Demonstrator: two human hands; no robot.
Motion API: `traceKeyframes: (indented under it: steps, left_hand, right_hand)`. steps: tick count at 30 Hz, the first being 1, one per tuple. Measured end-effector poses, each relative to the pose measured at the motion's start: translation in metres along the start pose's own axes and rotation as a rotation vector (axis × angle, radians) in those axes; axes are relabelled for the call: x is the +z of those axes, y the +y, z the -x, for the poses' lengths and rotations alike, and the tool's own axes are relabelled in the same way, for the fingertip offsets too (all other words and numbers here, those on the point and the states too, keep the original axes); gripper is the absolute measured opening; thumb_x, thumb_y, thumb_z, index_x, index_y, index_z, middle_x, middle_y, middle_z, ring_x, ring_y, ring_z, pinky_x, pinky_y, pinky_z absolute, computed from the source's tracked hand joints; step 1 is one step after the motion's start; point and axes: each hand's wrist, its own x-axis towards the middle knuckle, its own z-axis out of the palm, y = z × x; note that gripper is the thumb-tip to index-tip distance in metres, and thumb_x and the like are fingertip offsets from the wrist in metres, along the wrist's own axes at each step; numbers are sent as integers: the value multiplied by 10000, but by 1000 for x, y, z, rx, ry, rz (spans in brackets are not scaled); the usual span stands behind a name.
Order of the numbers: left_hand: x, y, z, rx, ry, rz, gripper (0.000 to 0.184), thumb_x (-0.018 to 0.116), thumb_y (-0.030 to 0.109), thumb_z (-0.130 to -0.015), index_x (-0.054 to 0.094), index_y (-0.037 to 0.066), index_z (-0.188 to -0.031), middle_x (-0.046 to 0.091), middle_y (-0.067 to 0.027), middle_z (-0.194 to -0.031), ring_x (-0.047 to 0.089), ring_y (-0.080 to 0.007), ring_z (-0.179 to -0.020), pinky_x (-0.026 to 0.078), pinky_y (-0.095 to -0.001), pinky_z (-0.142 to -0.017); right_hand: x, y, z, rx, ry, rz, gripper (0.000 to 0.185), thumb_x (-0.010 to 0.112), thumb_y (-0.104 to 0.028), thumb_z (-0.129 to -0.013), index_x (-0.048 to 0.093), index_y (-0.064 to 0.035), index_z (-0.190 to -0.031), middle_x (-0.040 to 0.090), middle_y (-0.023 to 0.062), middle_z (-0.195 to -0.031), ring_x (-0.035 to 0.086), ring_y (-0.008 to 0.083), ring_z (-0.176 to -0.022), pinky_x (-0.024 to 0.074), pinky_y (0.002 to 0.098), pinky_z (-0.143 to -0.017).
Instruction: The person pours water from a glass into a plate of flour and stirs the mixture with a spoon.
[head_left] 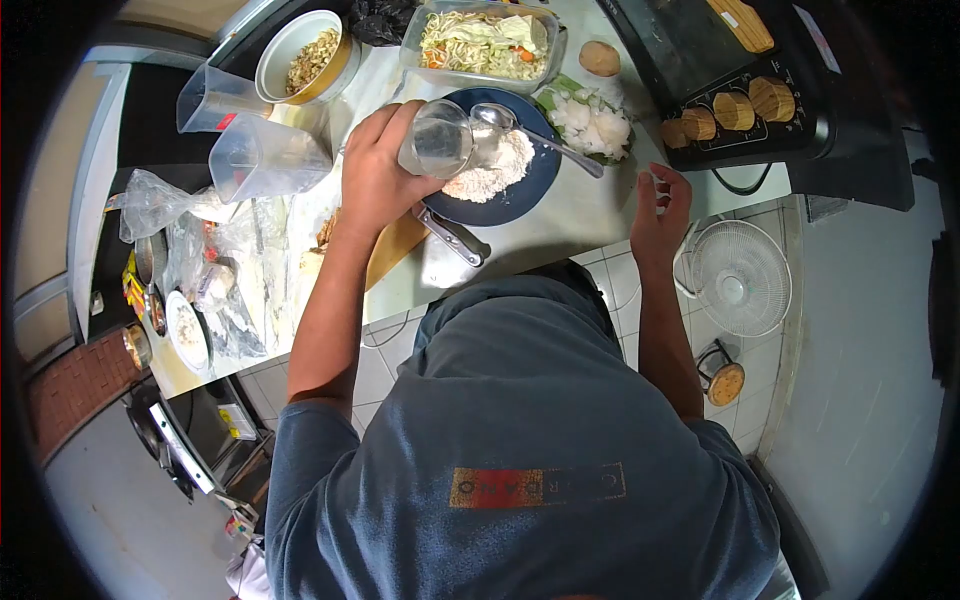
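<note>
My left hand [380, 165] is closed around a clear glass [436, 140], holding it tilted over a dark blue plate [500, 208]. A heap of white flour-like powder [492, 178] lies on this plate. A metal spoon [553, 143] rests with its bowl on the plate and its handle past the rim. What the glass contains, if anything, I cannot make out. My right hand [660, 205] hangs by the table's front edge with fingers loosely bent and apart, holding nothing. Below the plate, a knife [455, 238] lies by a wooden board [395, 248].
At the back stand a tub of shredded vegetables [485, 45] and a bowl of chopped pieces [315, 60]. White pieces on a leaf [590, 122] sit right of the plate, near a round brown item [599, 58]. Plastic containers [265, 158] stand left; a black oven [750, 100] right; a fan [740, 278] below.
</note>
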Motion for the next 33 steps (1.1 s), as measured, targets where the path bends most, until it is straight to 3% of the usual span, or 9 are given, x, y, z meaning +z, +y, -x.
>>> traceKeyframes:
  steps: [33]
  left_hand:
    - [2, -6, 1, 14, 27, -36, 791, 870, 137, -512, 609, 65, -1255, 649, -144, -1181, 612, -357, -1089, 479, -427, -951]
  right_hand:
    - [3, -1, 1, -60, -30, 15, 217, 682, -247, -936, 661, -96, -1090, 578, 54, -1069, 498, 177, -930, 408, 318, -783]
